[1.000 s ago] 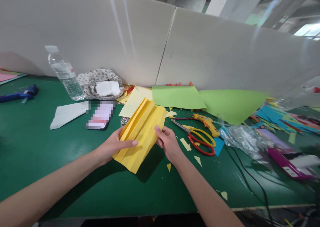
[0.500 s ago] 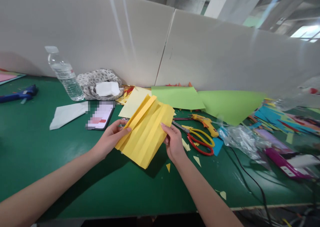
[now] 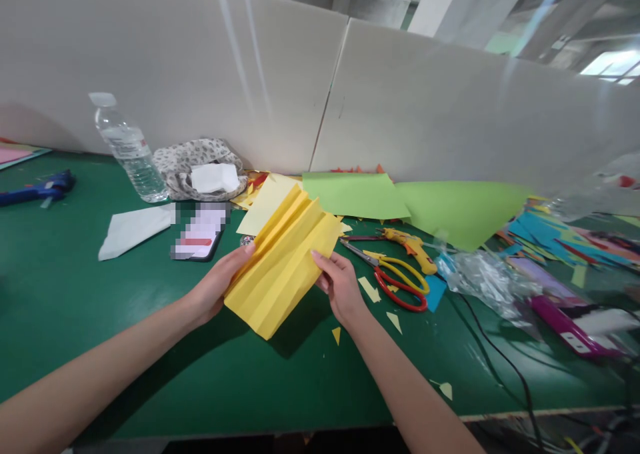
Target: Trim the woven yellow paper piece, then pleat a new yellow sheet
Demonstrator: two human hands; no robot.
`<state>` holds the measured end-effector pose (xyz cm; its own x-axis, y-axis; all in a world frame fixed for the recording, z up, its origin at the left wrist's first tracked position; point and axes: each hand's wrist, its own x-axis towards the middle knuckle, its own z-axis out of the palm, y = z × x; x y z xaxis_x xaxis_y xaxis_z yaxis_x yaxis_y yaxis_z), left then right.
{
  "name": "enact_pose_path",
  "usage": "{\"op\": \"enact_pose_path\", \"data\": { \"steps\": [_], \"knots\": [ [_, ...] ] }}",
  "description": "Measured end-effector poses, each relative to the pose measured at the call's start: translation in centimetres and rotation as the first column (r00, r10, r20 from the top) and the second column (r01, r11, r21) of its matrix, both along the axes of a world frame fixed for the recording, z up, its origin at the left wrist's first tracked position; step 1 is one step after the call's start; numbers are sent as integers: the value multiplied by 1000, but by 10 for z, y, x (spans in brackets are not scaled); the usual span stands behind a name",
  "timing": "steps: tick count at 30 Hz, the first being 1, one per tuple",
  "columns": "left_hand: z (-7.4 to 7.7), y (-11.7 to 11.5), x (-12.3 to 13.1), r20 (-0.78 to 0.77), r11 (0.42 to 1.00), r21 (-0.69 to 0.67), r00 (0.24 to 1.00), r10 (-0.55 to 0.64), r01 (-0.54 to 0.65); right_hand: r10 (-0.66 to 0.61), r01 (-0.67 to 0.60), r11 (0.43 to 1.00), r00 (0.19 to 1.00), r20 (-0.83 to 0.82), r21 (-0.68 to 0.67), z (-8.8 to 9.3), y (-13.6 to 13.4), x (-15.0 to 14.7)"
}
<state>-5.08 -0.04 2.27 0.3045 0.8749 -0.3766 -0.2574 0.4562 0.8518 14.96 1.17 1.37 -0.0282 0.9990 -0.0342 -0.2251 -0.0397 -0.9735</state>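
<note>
Between my hands, above the green table [image 3: 165, 387], I hold a sheet of yellow paper [image 3: 285, 267] creased into pleats, tilted with its lower corner toward me. My left hand [image 3: 220, 281] grips its left edge; the thumb lies along the edge and the other fingers are hidden behind the paper. My right hand [image 3: 341, 284] pinches the right edge between thumb and fingers. Scissors [image 3: 400, 279] with one yellow and one red handle lie just right of my right hand, beside a yellow glue gun [image 3: 411, 246].
Green paper sheets [image 3: 350, 195] and a pale yellow sheet [image 3: 267, 211] lie behind. On the left are a phone [image 3: 203, 231], a water bottle [image 3: 131, 147] and a cloth bag [image 3: 193, 154]. Rightward lie plastic wrap [image 3: 487, 284], a purple power strip [image 3: 573, 327] and coloured scraps [image 3: 550, 234].
The yellow paper has shifted slightly left, and its pleats sit closer together at the left. My right hand has moved left with it; my left fingers are now behind the paper.
</note>
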Motion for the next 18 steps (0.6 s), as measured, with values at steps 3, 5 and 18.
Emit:
{"op": "enact_pose_path", "data": {
  "steps": [3,5,18],
  "knots": [
    [3,-3,1,-81,994,102,996,-29,37,-36,36,999,999,-11,-2,1,0,0],
    [1,-3,2,-107,993,115,994,-22,34,-42,42,999,999,-19,-4,1,-1,0],
    [-6,1,1,-139,970,138,966,219,-200,21,-24,1000,988,156,20,2,0,-2]
  ]
}}
